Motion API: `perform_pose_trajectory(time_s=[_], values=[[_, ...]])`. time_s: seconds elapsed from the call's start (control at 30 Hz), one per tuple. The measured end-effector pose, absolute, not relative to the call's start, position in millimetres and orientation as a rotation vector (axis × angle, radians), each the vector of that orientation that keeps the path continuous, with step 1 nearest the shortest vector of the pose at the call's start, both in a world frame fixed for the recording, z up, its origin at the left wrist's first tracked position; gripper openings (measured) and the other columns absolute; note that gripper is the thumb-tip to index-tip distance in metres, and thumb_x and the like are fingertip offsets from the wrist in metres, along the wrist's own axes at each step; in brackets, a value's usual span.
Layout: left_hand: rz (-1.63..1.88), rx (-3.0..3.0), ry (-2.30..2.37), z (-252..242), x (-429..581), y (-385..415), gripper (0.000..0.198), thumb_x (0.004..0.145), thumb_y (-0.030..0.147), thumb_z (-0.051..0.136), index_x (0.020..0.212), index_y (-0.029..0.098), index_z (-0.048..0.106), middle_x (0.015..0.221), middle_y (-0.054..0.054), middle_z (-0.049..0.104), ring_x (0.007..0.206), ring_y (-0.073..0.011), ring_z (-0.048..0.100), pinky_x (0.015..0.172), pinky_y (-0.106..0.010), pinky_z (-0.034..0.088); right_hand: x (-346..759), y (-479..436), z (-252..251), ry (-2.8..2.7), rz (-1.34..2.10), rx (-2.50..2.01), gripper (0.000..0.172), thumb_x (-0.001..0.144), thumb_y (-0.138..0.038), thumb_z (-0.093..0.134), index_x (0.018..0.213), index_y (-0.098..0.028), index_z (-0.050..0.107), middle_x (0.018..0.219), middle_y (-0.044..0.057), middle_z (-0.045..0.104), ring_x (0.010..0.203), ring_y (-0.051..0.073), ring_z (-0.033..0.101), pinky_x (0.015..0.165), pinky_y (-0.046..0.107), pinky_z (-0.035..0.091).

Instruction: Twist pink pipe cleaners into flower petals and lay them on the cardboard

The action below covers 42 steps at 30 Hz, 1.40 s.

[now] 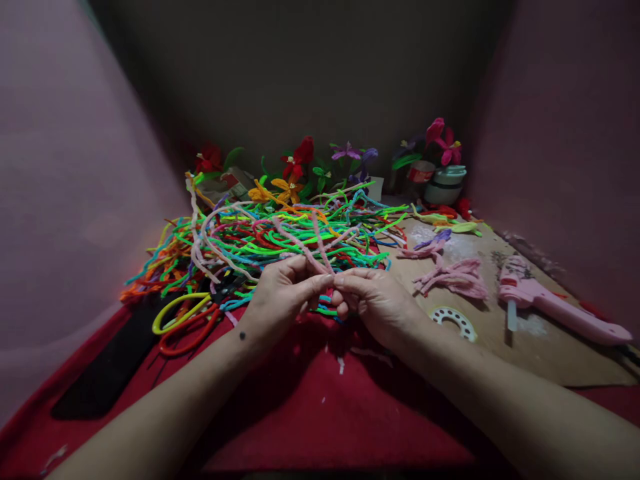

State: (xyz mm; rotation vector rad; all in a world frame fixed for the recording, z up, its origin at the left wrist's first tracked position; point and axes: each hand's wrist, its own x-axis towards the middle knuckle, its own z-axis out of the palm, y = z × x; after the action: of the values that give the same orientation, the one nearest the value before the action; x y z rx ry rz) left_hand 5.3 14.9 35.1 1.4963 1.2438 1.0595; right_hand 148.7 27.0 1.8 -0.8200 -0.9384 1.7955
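Two strands of pink pipe cleaner [320, 245] rise in a V from between my fingertips. My left hand [286, 288] pinches them near the bottom, thumb against forefinger. From the other side my right hand [373, 297] is closed at the same spot, its thumb and forefinger meeting the left thumb. Whether the strands are one folded piece or two pieces I cannot tell, as the fingers hide the lower ends. Behind the hands spreads a heap of many-coloured pipe cleaners [240, 230]. Scissors with yellow and red handles [187, 320] lie left of my left hand.
A pink glue gun [560, 307] rests on a cardboard sheet [500, 357] at right, near pink pipe-cleaner petals [455, 279] and a white ring with holes [453, 323]. Finished flowers [297, 160] and a lidded jar [445, 185] stand behind. A black flat object [107, 360] lies left on red cloth [320, 413].
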Motion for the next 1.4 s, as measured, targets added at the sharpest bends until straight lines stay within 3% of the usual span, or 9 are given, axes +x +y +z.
perform_pose_trajectory(time_s=[0.1,0.2,0.43,0.7,0.9,1.03,1.23,1.4], values=[[1.144,1.752,1.231,35.5,5.2,14.2,0.009,0.074,0.022,0.062,0.078,0.014,0.065,0.075,-0.002,0.065,0.068,-0.0125,0.058,0.063,-0.023,0.047,151.0,28.3,3.4,-0.948,1.800,-0.800,0.014,0.066,-0.023,0.066,0.071,-0.010,0.064,0.052,0.000,0.059,0.041,0.006,0.051,0.045,0.019,0.039],[1.264,1.986,1.186,32.3,3.3,15.9,0.009,0.077,0.020,0.059,0.078,0.017,0.067,0.082,-0.003,0.064,0.079,-0.0143,0.059,0.073,-0.024,0.047,152.4,28.8,4.1,-0.970,1.789,-0.791,0.014,0.066,-0.023,0.066,0.068,-0.011,0.062,0.051,-0.001,0.058,0.040,0.006,0.050,0.043,0.018,0.038],[1.303,2.309,1.165,34.6,-2.7,18.5,0.014,0.078,0.017,0.058,0.080,0.021,0.071,0.079,-0.003,0.060,0.073,-0.0118,0.057,0.066,-0.020,0.047,152.3,28.9,1.5,-1.014,1.826,-0.691,0.016,0.069,-0.027,0.068,0.072,-0.012,0.062,0.052,-0.003,0.058,0.042,0.005,0.049,0.044,0.018,0.038],[1.237,2.108,1.162,39.1,-3.7,18.5,0.009,0.074,0.019,0.062,0.077,0.021,0.070,0.085,-0.003,0.065,0.081,-0.0152,0.060,0.076,-0.023,0.047,152.8,28.4,4.4,-1.015,1.856,-0.672,0.016,0.067,-0.025,0.069,0.073,-0.012,0.064,0.051,-0.002,0.059,0.041,0.006,0.050,0.044,0.019,0.039],[1.147,1.948,1.235,40.1,-5.1,17.0,0.013,0.075,0.022,0.061,0.082,0.020,0.072,0.079,-0.002,0.068,0.065,-0.0131,0.060,0.062,-0.021,0.048,154.2,28.7,3.0,-1.063,1.844,-0.690,0.018,0.069,-0.028,0.068,0.076,-0.012,0.064,0.051,-0.002,0.059,0.039,0.006,0.050,0.042,0.018,0.038],[1.130,2.335,1.214,41.6,-10.2,19.2,0.014,0.077,0.021,0.058,0.081,0.022,0.071,0.083,-0.003,0.067,0.075,-0.0146,0.060,0.071,-0.023,0.046,154.3,27.1,5.9,-1.090,1.795,-0.738,0.016,0.069,-0.028,0.067,0.072,-0.013,0.063,0.050,-0.003,0.057,0.040,0.006,0.049,0.042,0.019,0.038],[0.987,2.959,1.155,49.1,-16.6,21.9,0.012,0.077,0.020,0.057,0.072,0.021,0.068,0.075,-0.005,0.064,0.075,-0.0171,0.051,0.072,-0.029,0.041,156.4,23.3,16.2,-1.333,1.647,-0.841,0.018,0.072,-0.027,0.061,0.061,-0.014,0.059,0.049,-0.003,0.054,0.041,0.007,0.044,0.045,0.021,0.036],[0.776,2.655,1.167,54.7,-13.7,14.6,0.011,0.073,0.017,0.054,0.070,0.019,0.064,0.077,-0.004,0.062,0.075,-0.0166,0.052,0.071,-0.028,0.040,155.8,16.7,16.7,-1.769,1.144,-0.948,0.019,0.078,-0.018,0.051,0.060,-0.015,0.057,0.052,-0.002,0.053,0.047,0.008,0.045,0.049,0.022,0.035]])
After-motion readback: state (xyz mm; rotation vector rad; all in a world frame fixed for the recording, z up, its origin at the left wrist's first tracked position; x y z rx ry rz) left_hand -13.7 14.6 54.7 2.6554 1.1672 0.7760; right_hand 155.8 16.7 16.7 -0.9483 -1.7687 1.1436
